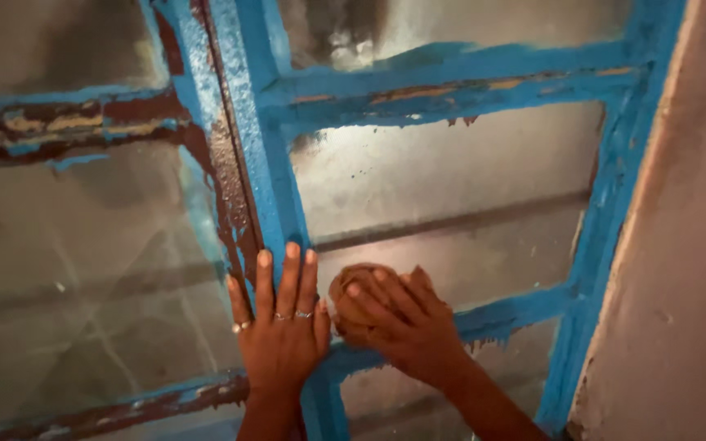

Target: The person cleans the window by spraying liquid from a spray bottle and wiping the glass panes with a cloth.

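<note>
Hands at lower centre: left hand [281,327] spread flat on blue window frame [265,163]; right hand [406,322] gripping brown pad [353,298] against glass [451,180]. Hard pressure might crack it.

Painted metal window frame [275,175]: bright blue, patchy; dark red-brown rust streaks and tan flecks showing through on bars, heaviest on left crossbar and centre upright. Frosted glass panes [451,175]: grey, cloudy, pale glare patches, blue smears near frame edges. Plaster wall [688,245] at right: pinkish-beige, mottled, faint darker specks. Round brown pad [351,296] under right hand [406,322]: reddish-brown, dull. Left hand [282,327]: silver-coloured rings [292,315] on three fingers. Overall warm orange light tint low in view.
</note>
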